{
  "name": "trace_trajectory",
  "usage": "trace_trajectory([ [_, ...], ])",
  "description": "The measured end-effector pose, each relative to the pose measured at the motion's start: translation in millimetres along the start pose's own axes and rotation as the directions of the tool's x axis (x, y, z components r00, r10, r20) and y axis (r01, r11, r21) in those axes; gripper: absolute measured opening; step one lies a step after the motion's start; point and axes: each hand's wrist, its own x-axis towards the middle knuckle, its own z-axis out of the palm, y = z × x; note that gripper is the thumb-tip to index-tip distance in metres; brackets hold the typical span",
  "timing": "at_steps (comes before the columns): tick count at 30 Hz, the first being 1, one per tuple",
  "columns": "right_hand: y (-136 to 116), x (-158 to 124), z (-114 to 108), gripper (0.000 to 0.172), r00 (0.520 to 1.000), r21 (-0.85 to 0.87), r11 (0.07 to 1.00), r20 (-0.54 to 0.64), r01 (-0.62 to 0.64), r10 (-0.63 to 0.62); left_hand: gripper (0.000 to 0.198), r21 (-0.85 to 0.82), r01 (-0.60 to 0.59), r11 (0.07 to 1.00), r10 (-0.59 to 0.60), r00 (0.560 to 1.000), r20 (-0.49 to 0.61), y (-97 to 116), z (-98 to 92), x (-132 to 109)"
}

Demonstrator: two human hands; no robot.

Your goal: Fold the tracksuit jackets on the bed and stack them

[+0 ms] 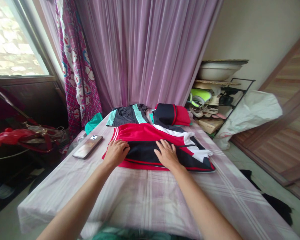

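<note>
A red, black and white garment (150, 133) lies partly folded on a bed covered with a pale checked sheet (145, 196). My left hand (117, 152) rests on the garment's left part with its fingers curled down onto the cloth. My right hand (167, 154) lies flat on the black middle part, fingers stretched out and apart. Neither hand grips anything. Behind the garment lie two folded pieces: a grey and teal one (128, 115) and a navy and red one (172, 115).
A phone (88, 146) lies on the sheet left of my left hand. A teal cloth (93, 122) hangs off the bed's far left edge. Purple curtains (145, 50) hang behind. A shoe rack (215, 100) stands at right, with a white sack (250, 111) beside it.
</note>
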Motion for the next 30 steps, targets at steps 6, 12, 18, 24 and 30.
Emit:
trace_trajectory([
  [6, -14.2, 13.9, 17.9, 0.053, 0.976, 0.069, 0.99, 0.172, 0.123, -0.133, 0.047, 0.123, -0.018, 0.992, 0.002, 0.992, 0.124, 11.3, 37.0, 0.9],
  [12, 30.3, 20.1, 12.4, 0.049, 0.979, -0.006, 0.998, 0.195, 0.067, -0.065, 0.047, 0.085, -0.009, 0.996, 0.006, 1.0, 0.03, 10.0, 49.4, -4.9],
  [18, 72.2, -3.6, -3.5, 0.048, 0.998, -0.098, 0.994, 0.028, -0.051, 0.054, 0.047, 0.088, 0.004, 0.996, -0.007, 0.999, 0.034, 13.4, 48.0, -2.2],
  [24, 114.6, -16.8, -23.4, 0.031, 0.96, -0.188, 0.945, 0.029, -0.268, 0.278, 0.044, 0.063, 0.031, 0.998, -0.032, 0.999, 0.023, 14.1, 49.2, -1.1],
  [30, 125.0, -7.1, -23.6, 0.031, 0.951, -0.167, 0.938, 0.009, -0.303, 0.309, 0.044, 0.07, 0.031, 0.997, -0.032, 0.999, 0.009, 15.2, 48.7, -3.9],
])
